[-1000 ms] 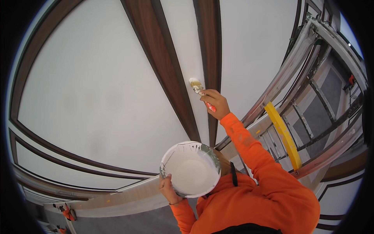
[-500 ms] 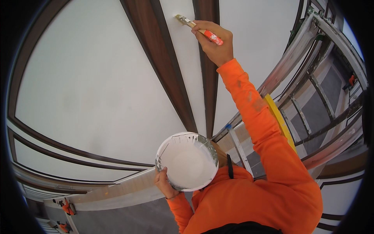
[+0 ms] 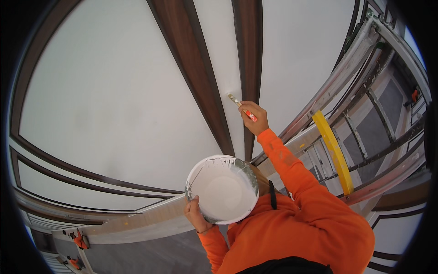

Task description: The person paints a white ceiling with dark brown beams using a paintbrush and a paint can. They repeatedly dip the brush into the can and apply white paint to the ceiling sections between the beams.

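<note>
Near left, the left hand (image 3: 197, 216) is clamping the rim (image 3: 219, 156) of a likely heavy paint bucket (image 3: 248, 173), while, farther right, a likely light paintbrush (image 3: 233, 99) is pointing at the white wall strip (image 3: 221, 45), the right hand (image 3: 259, 119) pinching its easy-to-hold handle (image 3: 251, 117).

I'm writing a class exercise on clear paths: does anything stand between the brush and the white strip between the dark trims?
Nothing visible does. The right grip holds the brush, its bristles at or very near the white strip. The dark trims flank it; the bucket in the left grip is lower in view.
</note>
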Demonstrator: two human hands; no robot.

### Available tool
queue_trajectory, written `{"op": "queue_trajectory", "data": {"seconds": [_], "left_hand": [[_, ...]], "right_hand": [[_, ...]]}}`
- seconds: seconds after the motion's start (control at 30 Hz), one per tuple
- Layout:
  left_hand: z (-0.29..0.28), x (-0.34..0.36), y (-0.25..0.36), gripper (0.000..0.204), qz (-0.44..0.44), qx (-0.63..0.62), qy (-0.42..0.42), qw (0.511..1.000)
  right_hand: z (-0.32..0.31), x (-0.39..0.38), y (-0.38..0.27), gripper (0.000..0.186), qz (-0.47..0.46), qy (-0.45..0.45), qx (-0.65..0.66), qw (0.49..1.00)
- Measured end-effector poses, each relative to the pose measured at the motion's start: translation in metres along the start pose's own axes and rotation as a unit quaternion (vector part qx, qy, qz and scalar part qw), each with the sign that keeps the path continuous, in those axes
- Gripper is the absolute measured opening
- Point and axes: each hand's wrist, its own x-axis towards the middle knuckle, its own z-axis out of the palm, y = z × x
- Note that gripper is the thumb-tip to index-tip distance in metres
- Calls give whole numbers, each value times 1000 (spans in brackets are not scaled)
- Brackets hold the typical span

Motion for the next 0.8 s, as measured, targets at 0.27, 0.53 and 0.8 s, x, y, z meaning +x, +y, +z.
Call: {"op": "queue_trajectory", "data": {"seconds": [0.27, 0.53, 0.8], "left_hand": [[9, -3, -1, 25, 9, -25, 7, 1000], [11, -15, 7, 25, 9, 6, 49, 999], [8, -7, -3, 36, 2, -66, 76, 995]], "right_hand": [[-27, 146, -64, 16, -99, 104, -9, 990], [-16, 147, -80, 17, -150, 176, 0, 973], [12, 60, -17, 20, -23, 155, 21, 987]]}}
